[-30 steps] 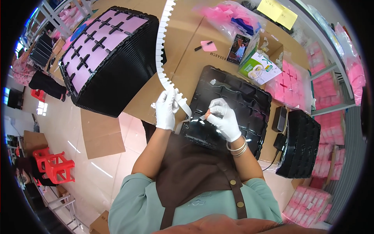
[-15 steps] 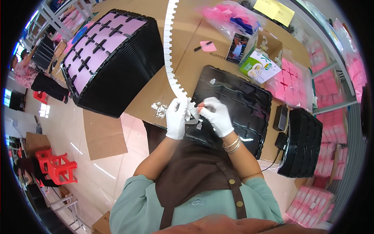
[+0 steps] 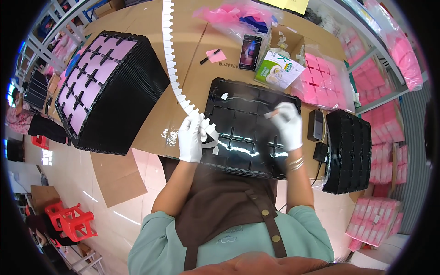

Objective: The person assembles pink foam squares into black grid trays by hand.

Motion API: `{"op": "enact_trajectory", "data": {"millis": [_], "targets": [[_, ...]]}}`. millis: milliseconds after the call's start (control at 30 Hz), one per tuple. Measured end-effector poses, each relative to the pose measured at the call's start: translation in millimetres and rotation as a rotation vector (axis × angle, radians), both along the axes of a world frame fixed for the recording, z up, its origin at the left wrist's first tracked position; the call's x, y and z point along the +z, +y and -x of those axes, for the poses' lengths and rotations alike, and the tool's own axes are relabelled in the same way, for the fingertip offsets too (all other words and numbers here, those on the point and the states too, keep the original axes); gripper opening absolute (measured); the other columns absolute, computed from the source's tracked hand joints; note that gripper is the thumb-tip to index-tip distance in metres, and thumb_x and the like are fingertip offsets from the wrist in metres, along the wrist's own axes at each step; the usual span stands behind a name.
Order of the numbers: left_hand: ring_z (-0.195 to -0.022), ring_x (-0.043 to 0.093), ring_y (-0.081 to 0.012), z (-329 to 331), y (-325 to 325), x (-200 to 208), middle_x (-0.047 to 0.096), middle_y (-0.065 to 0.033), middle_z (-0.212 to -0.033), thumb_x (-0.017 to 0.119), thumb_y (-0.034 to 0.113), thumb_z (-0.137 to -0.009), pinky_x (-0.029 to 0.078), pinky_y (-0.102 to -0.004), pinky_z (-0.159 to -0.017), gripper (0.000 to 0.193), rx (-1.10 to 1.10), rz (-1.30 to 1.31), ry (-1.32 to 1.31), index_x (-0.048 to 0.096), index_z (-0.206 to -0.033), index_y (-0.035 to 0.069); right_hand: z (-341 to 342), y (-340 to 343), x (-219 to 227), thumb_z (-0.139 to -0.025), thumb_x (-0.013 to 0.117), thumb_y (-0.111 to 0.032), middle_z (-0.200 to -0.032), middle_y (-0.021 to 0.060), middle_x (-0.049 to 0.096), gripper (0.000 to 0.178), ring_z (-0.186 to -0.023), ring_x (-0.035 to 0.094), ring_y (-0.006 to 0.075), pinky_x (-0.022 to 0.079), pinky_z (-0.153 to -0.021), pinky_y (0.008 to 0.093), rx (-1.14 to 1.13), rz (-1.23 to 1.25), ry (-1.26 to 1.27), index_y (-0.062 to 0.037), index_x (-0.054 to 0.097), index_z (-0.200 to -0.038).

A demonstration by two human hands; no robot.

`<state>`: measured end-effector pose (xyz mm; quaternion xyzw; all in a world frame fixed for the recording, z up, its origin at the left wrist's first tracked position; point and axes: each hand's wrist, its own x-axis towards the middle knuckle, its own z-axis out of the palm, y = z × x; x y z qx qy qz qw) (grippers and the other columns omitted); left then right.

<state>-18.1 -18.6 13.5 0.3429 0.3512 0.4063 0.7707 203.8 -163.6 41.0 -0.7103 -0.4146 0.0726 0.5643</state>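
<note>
Compared with half a second ago, when both hands met at the strip's near end, the white-gloved right hand [image 3: 288, 126] has swung away over the right part of the glossy black moulded plastic tray [image 3: 243, 121]. Motion blurs its fingers, so I cannot tell whether they are clamped on anything. The white-gloved left hand [image 3: 191, 137] stays pinched on the long white flexible strip with a toothed edge [image 3: 169, 59], which curves in from the far side and bends into a smooth band just right of the fingers, by the tray's left edge. Two small flat white tabs [image 3: 224, 96] lie on the tray, one far left, one near left. Crosses are moulded into its shiny surface. Left stands a tall ribbed black plastic stack topped in lilac [image 3: 128, 101]; beyond the tray, a dark upright phone [image 3: 250, 52] and a green-and-white carton [image 3: 279, 71] crowd its far side, with a bagged pink bundle [image 3: 318, 85] farther right.
</note>
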Motion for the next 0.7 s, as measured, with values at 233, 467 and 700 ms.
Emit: {"op": "enact_trajectory", "data": {"millis": [233,467,700], "targets": [[-0.052,0.048,-0.0016,-9.8,-14.9,10.2,0.058,-0.0021,-0.075,0.057,0.02,-0.092,0.036,-0.0142,-0.042,0.017,-0.052,-0.026,0.006,0.056,-0.094,0.004,-137.8,-18.6,-72.8,-0.065,0.075,-0.011,-0.088,0.0135,0.06,0.016,-0.081,0.061,0.0273,0.048,-0.076,0.0353,-0.273,0.776,-0.229,-0.0023,0.066,-0.074],[-0.046,0.043,-0.0014,-11.3,-27.9,11.1,0.056,-0.0002,-0.066,0.057,0.025,-0.092,0.037,-0.0148,-0.045,0.023,-0.079,-0.146,0.078,0.058,-0.093,0.002,-4.4,26.4,-10.7,-0.07,0.074,-0.015,-0.087,0.0084,0.058,0.02,-0.075,0.058,0.0199,0.048,-0.071,0.0312,0.065,0.155,-0.118,-0.0049,0.066,-0.086],[-0.047,0.043,-0.0026,-13.5,-34.0,22.2,0.053,0.0005,-0.061,0.053,0.021,-0.094,0.036,-0.0168,-0.046,0.021,-0.062,-0.168,0.145,0.058,-0.094,0.0,79.1,41.0,-17.7,-0.075,0.068,-0.009,-0.081,0.0021,0.055,0.01,-0.064,0.047,0.0086,0.039,-0.058,0.0234,0.397,0.075,0.288,-0.0024,0.065,-0.082]]}}
